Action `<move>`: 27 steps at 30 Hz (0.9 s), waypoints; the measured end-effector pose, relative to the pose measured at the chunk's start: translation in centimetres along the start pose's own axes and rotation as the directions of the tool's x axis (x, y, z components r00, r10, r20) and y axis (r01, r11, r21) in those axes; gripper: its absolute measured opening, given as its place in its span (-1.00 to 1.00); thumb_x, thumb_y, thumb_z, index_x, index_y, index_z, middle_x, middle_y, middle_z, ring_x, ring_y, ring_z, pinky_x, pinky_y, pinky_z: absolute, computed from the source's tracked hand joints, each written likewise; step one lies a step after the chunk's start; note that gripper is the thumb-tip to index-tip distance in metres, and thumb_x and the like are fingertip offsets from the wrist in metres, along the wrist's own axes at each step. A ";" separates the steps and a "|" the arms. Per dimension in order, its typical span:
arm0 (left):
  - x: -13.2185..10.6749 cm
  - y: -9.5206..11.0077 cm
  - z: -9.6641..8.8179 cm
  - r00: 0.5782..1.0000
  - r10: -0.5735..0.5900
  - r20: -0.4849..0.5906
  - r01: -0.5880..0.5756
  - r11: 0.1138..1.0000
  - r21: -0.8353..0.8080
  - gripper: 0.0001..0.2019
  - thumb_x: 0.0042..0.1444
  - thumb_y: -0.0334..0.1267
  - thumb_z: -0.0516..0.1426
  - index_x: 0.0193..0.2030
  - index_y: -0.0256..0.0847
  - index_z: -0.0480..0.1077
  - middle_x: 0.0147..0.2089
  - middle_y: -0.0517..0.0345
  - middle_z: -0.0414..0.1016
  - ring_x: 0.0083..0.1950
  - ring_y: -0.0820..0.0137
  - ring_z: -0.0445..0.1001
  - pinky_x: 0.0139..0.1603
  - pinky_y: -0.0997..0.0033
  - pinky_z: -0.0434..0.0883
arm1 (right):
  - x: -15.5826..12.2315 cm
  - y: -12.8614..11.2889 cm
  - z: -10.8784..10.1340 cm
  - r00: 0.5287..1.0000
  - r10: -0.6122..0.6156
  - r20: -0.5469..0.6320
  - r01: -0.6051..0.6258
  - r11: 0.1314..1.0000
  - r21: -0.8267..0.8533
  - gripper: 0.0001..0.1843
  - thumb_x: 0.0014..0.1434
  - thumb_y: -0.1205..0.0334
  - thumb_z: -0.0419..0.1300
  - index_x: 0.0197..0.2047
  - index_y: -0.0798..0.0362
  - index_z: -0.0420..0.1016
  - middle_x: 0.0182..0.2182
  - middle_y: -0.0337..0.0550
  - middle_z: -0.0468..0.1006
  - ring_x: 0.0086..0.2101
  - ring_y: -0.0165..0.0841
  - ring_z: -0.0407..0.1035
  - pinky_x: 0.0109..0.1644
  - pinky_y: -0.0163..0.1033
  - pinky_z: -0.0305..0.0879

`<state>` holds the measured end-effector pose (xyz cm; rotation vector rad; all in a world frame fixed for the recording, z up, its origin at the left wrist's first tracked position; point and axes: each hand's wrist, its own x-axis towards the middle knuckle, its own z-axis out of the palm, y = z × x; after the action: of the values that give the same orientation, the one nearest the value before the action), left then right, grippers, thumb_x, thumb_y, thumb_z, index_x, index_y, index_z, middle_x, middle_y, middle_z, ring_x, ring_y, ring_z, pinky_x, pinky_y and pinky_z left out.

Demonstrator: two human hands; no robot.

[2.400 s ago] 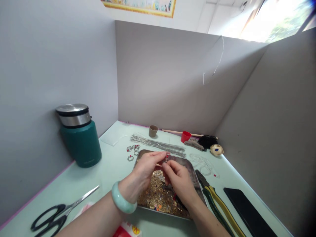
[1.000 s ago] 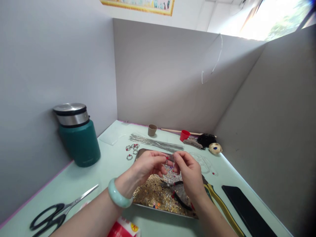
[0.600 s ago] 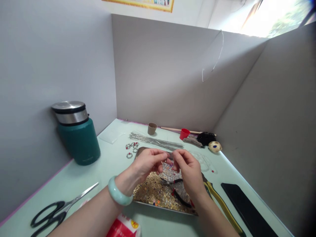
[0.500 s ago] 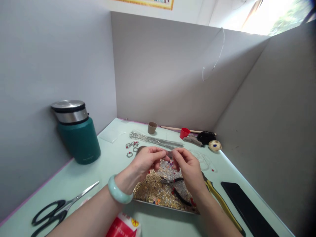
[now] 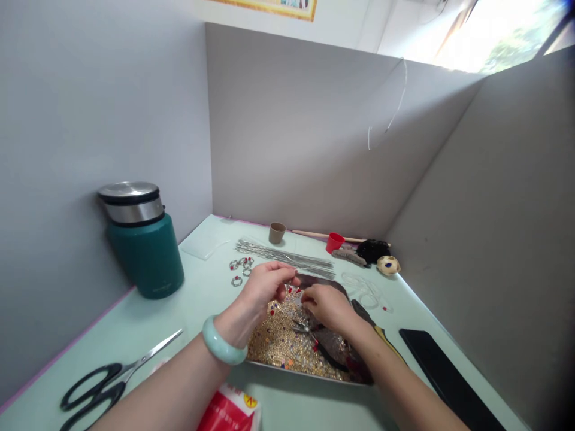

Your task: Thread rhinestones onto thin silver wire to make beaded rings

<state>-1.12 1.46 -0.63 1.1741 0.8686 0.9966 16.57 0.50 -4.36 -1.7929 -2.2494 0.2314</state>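
A metal tray [image 5: 287, 369] full of small gold and coloured beads lies in front of me. My left hand [image 5: 263, 286], with a pale green bangle [image 5: 221, 348] on the wrist, hovers over the tray's far left part with fingertips pinched on a thin wire [image 5: 296, 276]. My right hand [image 5: 327, 306] is low over the beads, fingers curled and pinching among them; what it holds is too small to make out. Small black pliers [image 5: 309, 338] lie on the beads under it.
A green flask [image 5: 141, 242] stands at left, scissors [image 5: 105, 382] at near left. A bundle of wires [image 5: 285, 258], bead rings [image 5: 240, 267], a brown cup [image 5: 277, 232] and red cup [image 5: 335, 242] lie beyond the tray. Yellow pliers [image 5: 375, 329] and a black phone [image 5: 442, 380] are at right.
My right hand has dropped from beside the left hand down to the beads in the tray. The left hand stays raised, pinching the wire.
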 end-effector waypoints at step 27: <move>-0.8 -0.2 1.4 0.968 -0.125 0.215 0.068 0.965 0.255 -0.80 -0.01 -0.14 0.14 -0.47 -0.25 0.35 -0.48 0.09 0.51 -0.74 0.61 0.08 -0.69 0.52 -0.04 | 0.5 0.3 -2.0 0.952 0.270 -0.143 0.081 0.228 0.970 -0.64 0.04 -0.10 0.16 -0.35 0.06 0.30 -0.47 -0.29 0.33 -0.64 -0.56 0.04 -0.65 -0.42 -0.10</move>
<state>-0.05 0.22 -0.51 1.4125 0.8713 0.6688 17.37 0.95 -2.45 -1.0612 -1.1449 1.0722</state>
